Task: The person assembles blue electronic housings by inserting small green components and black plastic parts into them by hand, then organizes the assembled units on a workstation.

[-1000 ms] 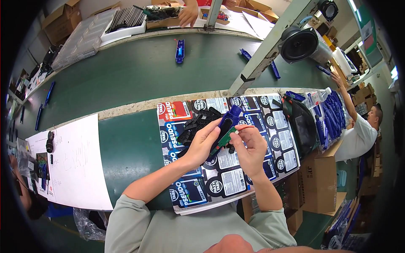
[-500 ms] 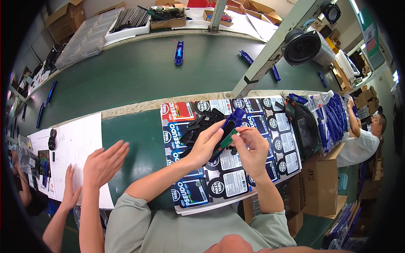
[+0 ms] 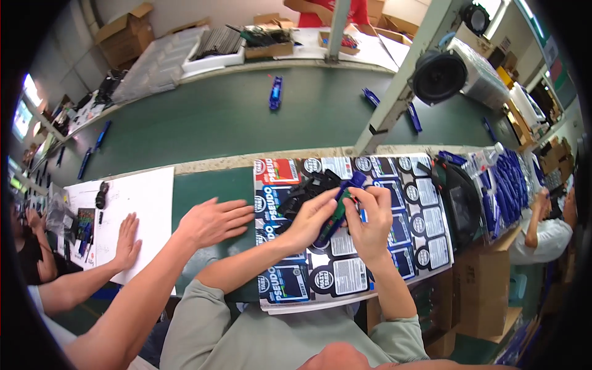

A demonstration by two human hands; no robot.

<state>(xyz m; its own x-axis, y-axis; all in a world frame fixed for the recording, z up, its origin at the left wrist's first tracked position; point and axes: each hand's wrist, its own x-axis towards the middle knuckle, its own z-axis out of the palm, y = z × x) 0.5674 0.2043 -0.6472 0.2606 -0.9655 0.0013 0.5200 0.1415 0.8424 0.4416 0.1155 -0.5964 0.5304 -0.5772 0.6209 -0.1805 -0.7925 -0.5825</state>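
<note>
Above a green bench (image 3: 206, 190), the left hand (image 3: 306, 223) grips a long blue plastic casing (image 3: 354, 180) — angled near-left to far-right — with a slim green circuit board (image 3: 337, 215) along it. The right hand (image 3: 372, 223), fingers narrowed, sits just right; whether it pinches anything is unclear.

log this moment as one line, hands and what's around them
left hand: holding blue tubular casing; right hand: at green circuit board; on printed sheet: black plastic parts; left of sheet: co-worker's hands
</note>
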